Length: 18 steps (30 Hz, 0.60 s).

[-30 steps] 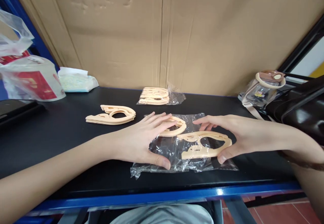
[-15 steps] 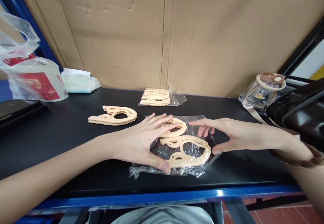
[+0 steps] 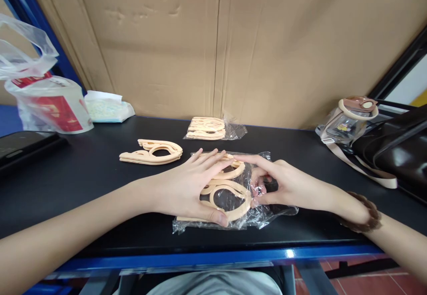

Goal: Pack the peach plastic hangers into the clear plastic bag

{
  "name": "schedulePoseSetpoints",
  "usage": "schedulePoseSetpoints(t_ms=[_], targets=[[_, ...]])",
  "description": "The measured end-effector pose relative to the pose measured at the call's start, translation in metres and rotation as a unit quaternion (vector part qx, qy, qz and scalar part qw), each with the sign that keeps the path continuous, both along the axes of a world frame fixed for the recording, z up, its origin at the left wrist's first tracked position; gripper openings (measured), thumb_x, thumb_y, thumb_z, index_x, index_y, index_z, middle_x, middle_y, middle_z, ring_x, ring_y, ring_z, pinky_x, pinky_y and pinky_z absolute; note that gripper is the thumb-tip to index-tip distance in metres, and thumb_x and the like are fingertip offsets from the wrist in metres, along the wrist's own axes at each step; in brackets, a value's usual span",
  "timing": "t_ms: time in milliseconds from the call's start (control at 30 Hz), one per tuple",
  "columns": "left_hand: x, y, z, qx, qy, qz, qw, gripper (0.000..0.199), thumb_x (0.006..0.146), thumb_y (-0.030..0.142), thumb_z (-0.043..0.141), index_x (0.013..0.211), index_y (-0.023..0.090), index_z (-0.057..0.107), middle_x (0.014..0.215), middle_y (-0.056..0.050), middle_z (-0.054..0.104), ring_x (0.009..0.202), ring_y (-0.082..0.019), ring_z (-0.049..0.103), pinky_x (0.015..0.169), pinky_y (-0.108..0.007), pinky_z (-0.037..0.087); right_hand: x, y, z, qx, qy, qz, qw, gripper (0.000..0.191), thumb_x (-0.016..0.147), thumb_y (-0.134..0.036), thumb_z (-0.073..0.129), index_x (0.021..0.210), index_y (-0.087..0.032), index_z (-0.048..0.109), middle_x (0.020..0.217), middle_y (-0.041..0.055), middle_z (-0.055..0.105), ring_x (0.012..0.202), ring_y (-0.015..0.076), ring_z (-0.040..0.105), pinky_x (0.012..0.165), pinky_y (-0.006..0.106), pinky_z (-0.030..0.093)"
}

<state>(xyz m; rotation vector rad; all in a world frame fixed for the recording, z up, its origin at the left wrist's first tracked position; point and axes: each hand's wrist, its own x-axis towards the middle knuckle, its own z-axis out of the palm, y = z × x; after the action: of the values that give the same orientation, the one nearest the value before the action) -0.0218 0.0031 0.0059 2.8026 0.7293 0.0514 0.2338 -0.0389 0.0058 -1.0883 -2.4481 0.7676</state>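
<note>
Clear plastic bag (image 3: 265, 218), crinkled, beneath both hands: lies flat on the black table (image 3: 83, 175). Upper hanger (image 3: 238, 170) and lower hanger (image 3: 246, 206), cream, folded, side by side between the hands, among the film; cannot confirm whether fully inside. Left hand (image 3: 187, 188): open, palm down, fingers spread, covers the left part of both hangers. Right hand (image 3: 276, 186): partly curled over the film, index fingertip by the upper hanger, thumb at the rounded end of the lower; cannot tell whether gripping. Brown band (image 3: 363, 212) on the right wrist. Beyond the left forearm, apart from the bag: loose hanger stack (image 3: 140, 157), cream. Beyond both hands: bagged hanger stack (image 3: 206, 128), in front of a cardboard panel (image 3: 150, 63). Far past the right hand: drinking bottle (image 3: 352, 121), beside a glossy dark bag (image 3: 396, 143).
</note>
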Motion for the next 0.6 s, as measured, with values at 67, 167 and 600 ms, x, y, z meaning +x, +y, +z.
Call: schedulePoseSetpoints(t_ms=[67, 167, 600], targets=[[0.000, 0.001, 0.001, 0.002, -0.003, 0.004, 1.000, 0.100, 0.075, 0.076, 0.050, 0.152, 0.027, 0.010, 0.159, -0.009, 0.004, 0.145, -0.035, 0.001, 0.114, -0.058, 0.005, 0.002, 0.002, 0.000, -0.013, 0.015, 0.001, 1.000, 0.080, 0.080, -0.036, 0.070, 0.147, -0.031, 0.026, 0.078, -0.0049, 0.064, 0.068, 0.0124, 0.059, 0.068, 0.027, 0.050], [-0.002, 0.003, 0.003, 0.005, -0.010, 0.007, 1.000, 0.097, 0.076, 0.076, 0.049, 0.152, 0.028, 0.011, 0.159, -0.008, 0.009, 0.145, -0.034, 0.003, 0.115, -0.057, 0.006, 0.008, 0.006, 0.002, -0.109, 0.087, 0.022, 0.990, 0.069, 0.088, -0.037, 0.059, 0.147, -0.026, 0.024, 0.085, -0.0005, 0.069, 0.073, 0.0130, 0.062, 0.070, 0.028, 0.051], [-0.029, 0.021, 0.020, 0.057, -0.073, 0.115, 0.989, 0.089, 0.087, 0.061, 0.047, 0.152, 0.021, 0.003, 0.157, -0.017, 0.017, 0.141, -0.034, 0.025, 0.108, -0.048, 0.034, 0.020, 0.006, 0.014, -0.264, 0.171, 0.013, 0.949, 0.087, 0.083, -0.016, 0.066, 0.150, -0.027, 0.011, 0.079, -0.0018, 0.070, 0.074, 0.0124, 0.069, 0.068, 0.026, 0.055]])
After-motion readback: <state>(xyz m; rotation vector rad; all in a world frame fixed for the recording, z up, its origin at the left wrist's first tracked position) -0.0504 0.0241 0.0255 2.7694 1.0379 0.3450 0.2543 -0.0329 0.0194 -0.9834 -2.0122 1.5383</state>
